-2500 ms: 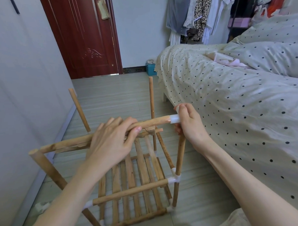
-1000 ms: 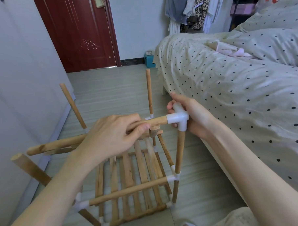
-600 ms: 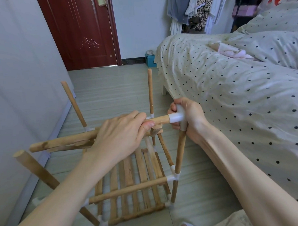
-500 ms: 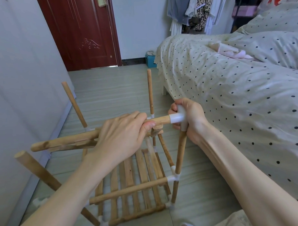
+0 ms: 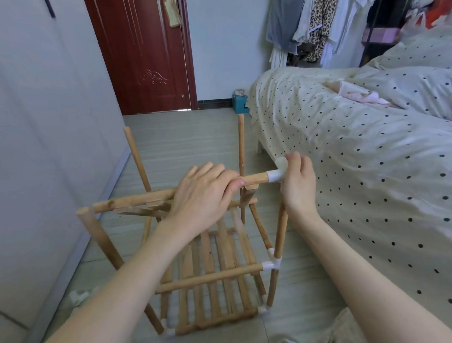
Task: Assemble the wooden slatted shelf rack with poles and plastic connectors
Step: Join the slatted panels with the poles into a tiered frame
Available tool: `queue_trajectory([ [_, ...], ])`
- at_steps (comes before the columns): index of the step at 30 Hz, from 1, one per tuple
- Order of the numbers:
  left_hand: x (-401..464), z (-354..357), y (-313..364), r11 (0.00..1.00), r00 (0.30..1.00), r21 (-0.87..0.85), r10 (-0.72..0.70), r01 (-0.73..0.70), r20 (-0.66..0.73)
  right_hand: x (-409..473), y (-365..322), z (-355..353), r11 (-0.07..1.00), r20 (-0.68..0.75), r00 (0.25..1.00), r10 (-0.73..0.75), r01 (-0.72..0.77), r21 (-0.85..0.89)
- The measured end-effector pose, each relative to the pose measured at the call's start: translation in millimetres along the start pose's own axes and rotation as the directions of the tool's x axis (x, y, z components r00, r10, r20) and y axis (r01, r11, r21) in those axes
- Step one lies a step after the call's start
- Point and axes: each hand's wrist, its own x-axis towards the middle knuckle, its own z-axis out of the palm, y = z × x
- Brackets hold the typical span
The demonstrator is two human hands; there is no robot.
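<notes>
The wooden rack stands on the floor, its lower slatted shelf (image 5: 219,283) fitted between poles. My left hand (image 5: 202,195) grips the front rail of a second slatted shelf (image 5: 133,201), held level above the lower one. My right hand (image 5: 296,183) grips the white plastic connector (image 5: 275,175) that joins this rail's right end to the near right pole (image 5: 280,231). The rail's left end hangs free beside the near left pole (image 5: 101,241). Two far poles (image 5: 241,144) stand upright with bare tops.
A bed with a dotted cover (image 5: 375,164) runs along the right, close to the rack. A grey wardrobe wall (image 5: 36,127) borders the left. A red door (image 5: 142,53) and a blue box (image 5: 239,106) are at the far end. A loose white connector (image 5: 79,295) lies on the floor.
The view has tilted. My right hand has shifted round the connector to its far side. The rail's left end now lies nearer the top of the near left pole.
</notes>
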Motion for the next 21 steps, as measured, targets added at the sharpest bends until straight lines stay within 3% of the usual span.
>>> queue_trajectory([
  [2,-9,-6,-5,0.999,1.0,-0.053,-0.002,0.002,0.009,-15,-2,-2,0.912,0.005,0.942,-0.336,0.327,-0.247],
  [4,-22,-12,-11,0.995,1.0,-0.093,-0.018,0.019,0.015,-32,-3,0,0.715,0.097,0.792,-0.603,0.591,-0.374],
  [6,-37,-21,-21,0.993,0.999,-0.111,-0.024,0.026,0.022,-54,-2,9,0.538,0.223,0.64,-0.735,0.751,-0.383],
  [9,-63,-39,-38,0.988,0.999,-0.148,-0.038,0.038,0.002,-87,2,32,0.38,0.438,0.447,-0.78,0.894,-0.236],
  [12,-97,-54,-58,0.975,0.991,-0.214,-0.09,0.066,-0.103,-111,17,57,0.331,0.632,0.384,-0.673,0.921,-0.207],
  [16,-158,-59,-85,0.927,0.942,-0.299,-0.286,0.225,-0.178,-125,61,102,0.404,0.898,0.396,-0.191,0.866,-0.296],
  [18,-192,-48,-103,0.883,0.907,-0.333,-0.395,0.331,-0.148,-127,88,123,0.399,0.937,0.349,0.03,0.855,-0.331],
  [21,-243,-16,-131,0.79,0.838,-0.391,-0.541,0.473,-0.08,-130,119,155,0.396,0.936,0.297,0.191,0.849,-0.351],
])
